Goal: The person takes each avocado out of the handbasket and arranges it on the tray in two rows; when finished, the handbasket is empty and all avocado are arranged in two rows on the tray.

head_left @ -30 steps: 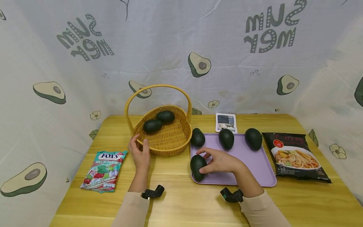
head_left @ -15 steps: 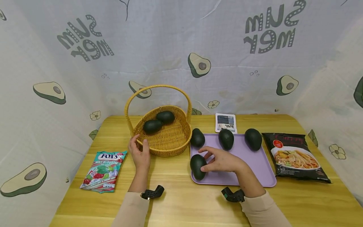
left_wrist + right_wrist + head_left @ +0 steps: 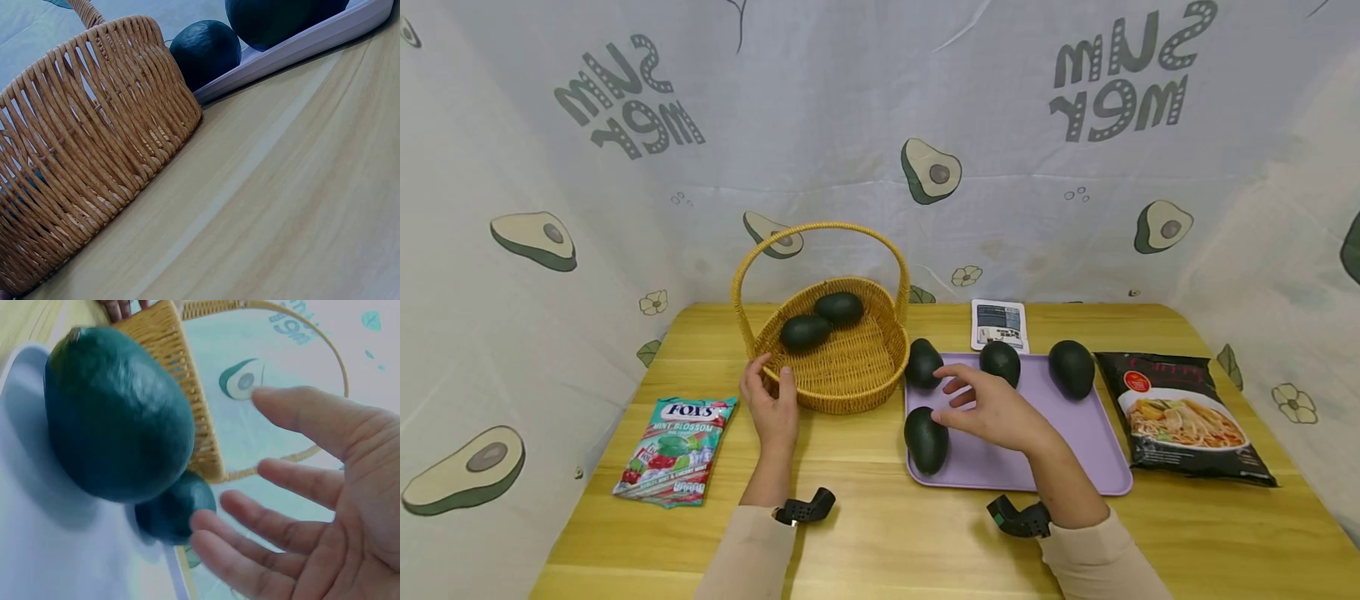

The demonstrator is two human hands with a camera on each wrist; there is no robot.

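My left hand (image 3: 772, 412) holds the yellow wicker basket (image 3: 857, 398) by its near left rim, thumb at the rim and fingers against the outer wall. Inside the basket lie two dark green avocados, a front avocado (image 3: 805, 333) and a back avocado (image 3: 838, 308). My right hand (image 3: 1000, 412) hovers over the lilac tray (image 3: 1052, 458), fingers spread and nothing between them. Just left of its thumb a near avocado (image 3: 927, 442) lies at the tray's left edge; the right wrist view shows that avocado (image 3: 119, 415) large, apart from the fingers.
Along the tray's far side sit a left avocado (image 3: 923, 364), a middle avocado (image 3: 1000, 360) and a right avocado (image 3: 1071, 369). A black noodle pack (image 3: 1183, 417) lies right of the tray, a white packet (image 3: 998, 323) behind it. A candy bag (image 3: 675, 452) lies left of the basket.
My right hand has let go of the near avocado and lifted up and to the right, fingers spreading. The avocado stays on the tray; my left hand keeps its place on the basket.
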